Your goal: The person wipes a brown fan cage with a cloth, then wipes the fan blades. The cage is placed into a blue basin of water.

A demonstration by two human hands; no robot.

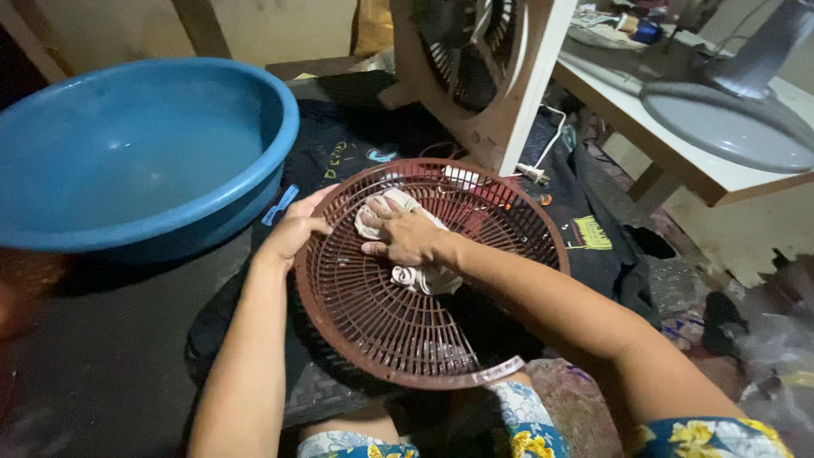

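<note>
A large blue plastic basin holding water occupies the upper left, resting on the dark floor just beside the work area. A light-coloured box fan housing stands upright behind the work area, its white plug lying at its base. To the right, a white table carries the round grey base of a stand fan. The brown round fan grille sits tilted in the person's lap, concave side up, over a dark printed cloth spread on the floor. The left hand grips the grille at its upper-left rim, fingers curled over the edge and thumb on the inner side, closed on the rim. The right hand lies palm-down inside the grille, fingers spread and pressed flat on a crumpled white rag, which lies against the ribs near the grille centre; the hand presses the rag rather than clamps it. The right forearm crosses the grille's right side and hides part of the ribs beneath it.
</note>
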